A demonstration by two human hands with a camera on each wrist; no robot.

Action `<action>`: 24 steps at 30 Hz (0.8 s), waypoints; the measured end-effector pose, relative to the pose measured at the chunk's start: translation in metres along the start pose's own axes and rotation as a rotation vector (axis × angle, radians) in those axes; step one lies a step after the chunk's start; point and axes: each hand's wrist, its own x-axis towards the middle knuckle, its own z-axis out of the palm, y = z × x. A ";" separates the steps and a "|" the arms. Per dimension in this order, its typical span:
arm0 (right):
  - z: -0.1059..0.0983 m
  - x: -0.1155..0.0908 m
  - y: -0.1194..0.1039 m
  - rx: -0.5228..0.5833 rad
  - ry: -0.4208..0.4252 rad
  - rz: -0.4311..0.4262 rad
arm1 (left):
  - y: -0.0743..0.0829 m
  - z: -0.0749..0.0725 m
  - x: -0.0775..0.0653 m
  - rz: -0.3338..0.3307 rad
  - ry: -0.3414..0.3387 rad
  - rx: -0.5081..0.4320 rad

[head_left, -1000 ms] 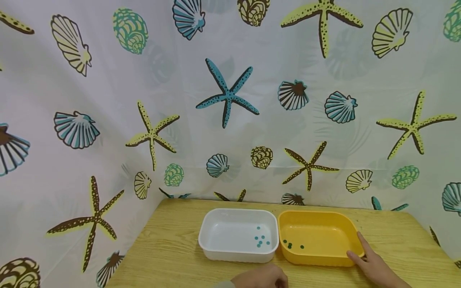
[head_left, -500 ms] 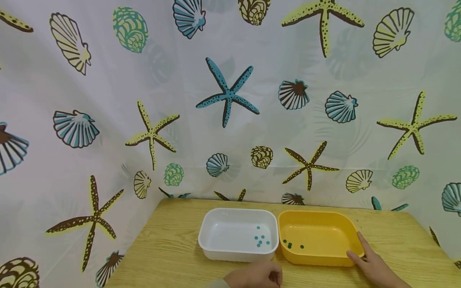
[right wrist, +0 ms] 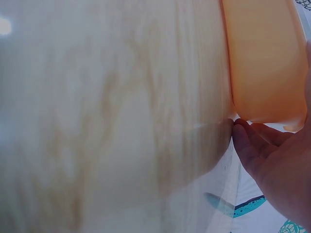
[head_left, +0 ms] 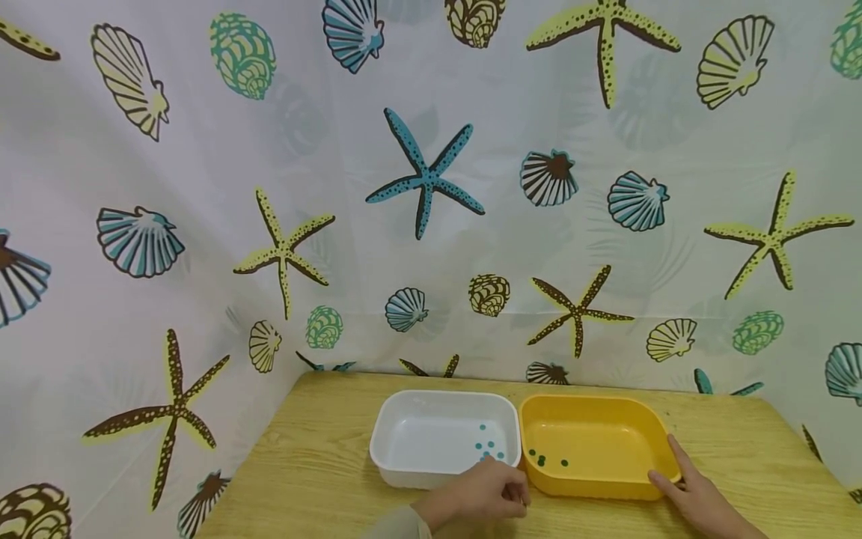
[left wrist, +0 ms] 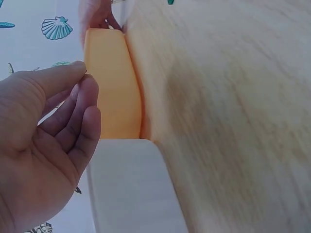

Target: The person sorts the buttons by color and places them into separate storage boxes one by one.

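Observation:
A white plastic tub [head_left: 411, 477] and a yellow plastic tub [head_left: 599, 488] stand side by side. Small teal discs [head_left: 483, 427] lie at the right in the white tub, and several dark green ones [head_left: 564, 463] at the left in the yellow tub. My left hand [head_left: 480, 486] is over the front right of the white tub, covering part of its rim. In the left wrist view its thumb and forefinger meet, pinching a tiny dark piece [left wrist: 86, 72], mostly hidden. My right hand [head_left: 703, 500] holds the right end of the yellow tub, thumb at the front corner.
The tubs stand on a wood-grain table [head_left: 303, 471]. A white curtain [head_left: 458, 254] printed with shells and starfish closes off the back and both sides. In the left wrist view, a small green piece [left wrist: 170, 2] lies on the table at the top edge.
My left hand has moved forward and slightly left from the table's front, up to the white tub's front rim. My right hand and both tubs have stayed in place.

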 end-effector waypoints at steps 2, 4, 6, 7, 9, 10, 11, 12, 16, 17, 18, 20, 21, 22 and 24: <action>0.000 0.000 0.000 0.002 0.000 -0.002 | 0.002 -0.003 0.002 0.011 0.005 0.009; 0.000 0.000 0.000 0.003 0.000 -0.004 | 0.004 -0.005 0.003 0.026 0.009 0.029; 0.000 0.000 0.000 0.005 0.001 -0.004 | 0.006 -0.007 0.005 0.029 0.017 0.023; 0.000 0.000 0.000 0.006 0.001 -0.004 | 0.008 -0.008 0.006 0.026 0.020 0.019; 0.000 0.001 0.001 0.008 0.002 -0.003 | 0.010 -0.011 0.007 0.025 0.025 0.007; 0.000 0.001 0.001 0.009 0.002 -0.002 | 0.011 -0.013 0.008 0.019 0.027 -0.004; 0.000 0.001 0.001 0.011 0.003 -0.001 | 0.011 -0.014 0.009 0.015 0.031 -0.012; 0.000 0.001 0.001 0.010 0.003 -0.002 | 0.011 -0.015 0.010 0.014 0.032 -0.008; 0.000 0.001 0.001 0.009 0.006 -0.005 | 0.012 -0.022 0.016 0.034 0.050 0.049; 0.000 0.001 0.001 0.009 0.007 -0.006 | 0.012 -0.024 0.018 0.042 0.055 0.061; 0.000 0.001 0.001 0.008 0.007 -0.007 | 0.012 -0.025 0.019 0.047 0.061 0.069; 0.000 0.000 0.000 0.008 0.007 -0.007 | 0.012 -0.028 0.023 0.054 0.074 0.078; 0.000 0.000 0.000 0.008 0.006 -0.006 | 0.011 -0.030 0.025 0.048 0.081 0.064; 0.000 0.000 0.000 0.008 0.006 -0.006 | 0.011 -0.031 0.027 0.047 0.089 0.067; 0.000 0.000 0.000 0.008 0.005 -0.004 | 0.009 -0.032 0.030 0.029 0.106 0.061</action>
